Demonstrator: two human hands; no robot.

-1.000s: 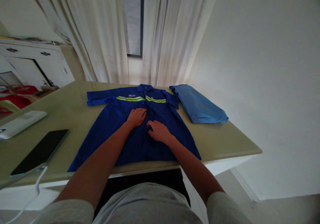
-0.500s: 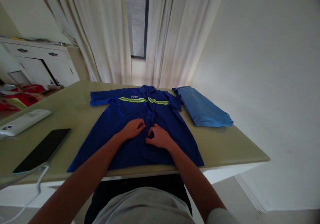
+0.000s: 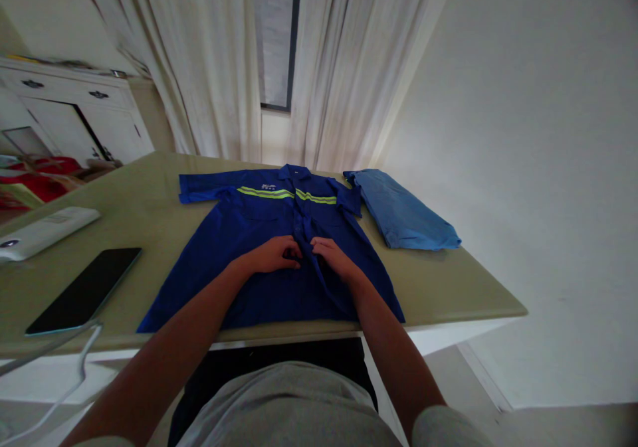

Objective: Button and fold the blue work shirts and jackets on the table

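Observation:
A dark blue short-sleeved work shirt (image 3: 259, 294) lies front side up, its collar toward the window and its hem near the table's front edge. Yellow-green and grey reflective bands cross its chest, with white lettering above the left one. At the middle of the front, my right hand (image 3: 335, 258) pinches the placket edge and holds that fabric slightly raised in a fold. Just left of it, my left hand (image 3: 275, 254) has its fingers curled closed on the placket cloth. Its fingertips are partly hidden by the shirt.
A folded light blue garment (image 3: 403, 211) lies to the shirt's right, near the wall. On the left of the greenish tabletop (image 3: 159, 234) are a black-screened phone (image 3: 84, 291), a white device (image 3: 50, 231) and a white cable (image 3: 82, 360). Curtains (image 3: 209, 68) hang behind.
My right hand has moved right and up, lifting the shirt's front edge into a fold. My left hand has shifted slightly right along the placket.

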